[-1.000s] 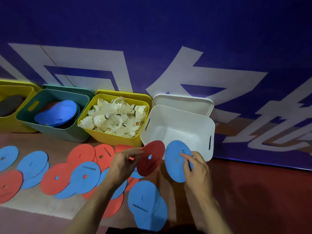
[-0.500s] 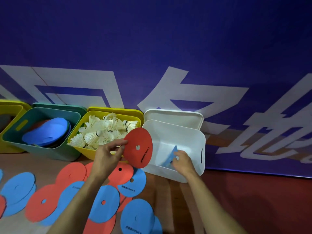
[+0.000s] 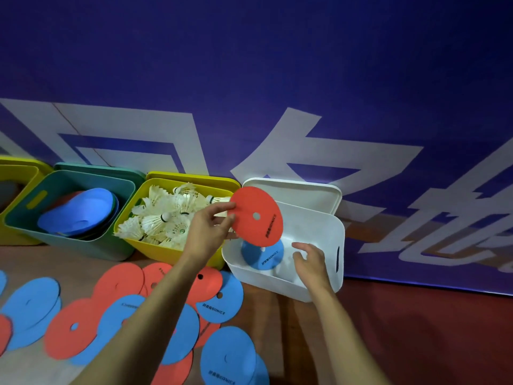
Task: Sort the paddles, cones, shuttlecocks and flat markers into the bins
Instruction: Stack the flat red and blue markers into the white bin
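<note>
My left hand (image 3: 206, 233) pinches a red flat marker (image 3: 256, 216) by its edge and holds it tilted over the left rim of the white bin (image 3: 313, 287). A blue flat marker (image 3: 263, 255) lies inside that bin. My right hand (image 3: 311, 262) hovers inside the bin with fingers spread and nothing in it. Several red and blue flat markers (image 3: 127, 315) lie scattered on the floor in front of the bins. A yellow bin (image 3: 172, 252) left of the white one is full of white shuttlecocks (image 3: 166, 218).
A teal bin (image 3: 69, 245) holds blue and red cones (image 3: 80, 215). Another yellow bin (image 3: 16, 173) is cut off at the far left. All bins stand against a blue wall banner (image 3: 277, 93). Red floor (image 3: 416, 329) stretches to the right.
My right hand let go of the blue marker, which now lies in the white bin. My left hand carried the red marker up and right, over the bin's rim.
</note>
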